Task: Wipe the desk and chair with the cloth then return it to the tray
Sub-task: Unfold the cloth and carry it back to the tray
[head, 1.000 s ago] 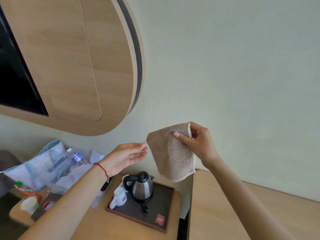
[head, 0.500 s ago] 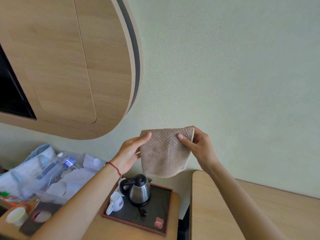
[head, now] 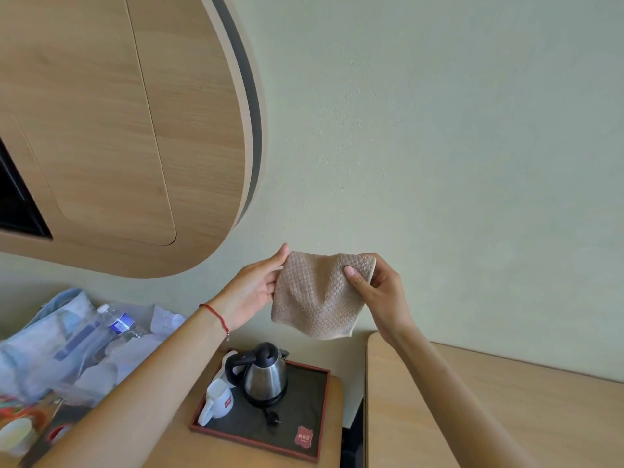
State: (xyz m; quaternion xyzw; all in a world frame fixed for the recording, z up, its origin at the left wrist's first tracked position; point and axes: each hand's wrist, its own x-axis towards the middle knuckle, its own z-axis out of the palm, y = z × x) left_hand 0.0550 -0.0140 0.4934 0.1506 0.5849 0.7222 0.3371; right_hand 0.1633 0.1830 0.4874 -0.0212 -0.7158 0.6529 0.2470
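A beige waffle-textured cloth (head: 317, 298) hangs in the air in front of the wall, held by its two upper corners. My left hand (head: 256, 288) pinches the left corner and my right hand (head: 378, 292) pinches the right corner. Below it a dark tray with a red rim (head: 304, 410) sits on a small wooden table. The light wooden desk (head: 472, 410) lies at the lower right, under my right forearm. No chair is in view.
On the tray stand a steel kettle (head: 263, 376) and a white mug (head: 217, 398). Left of it lie a water bottle (head: 111, 327), plastic bags (head: 44, 349) and cups. A rounded wooden wall panel (head: 118, 130) hangs above.
My left hand has come up and taken the cloth's left corner. The cloth, earlier dangling from my right hand alone, is now spread between both hands.
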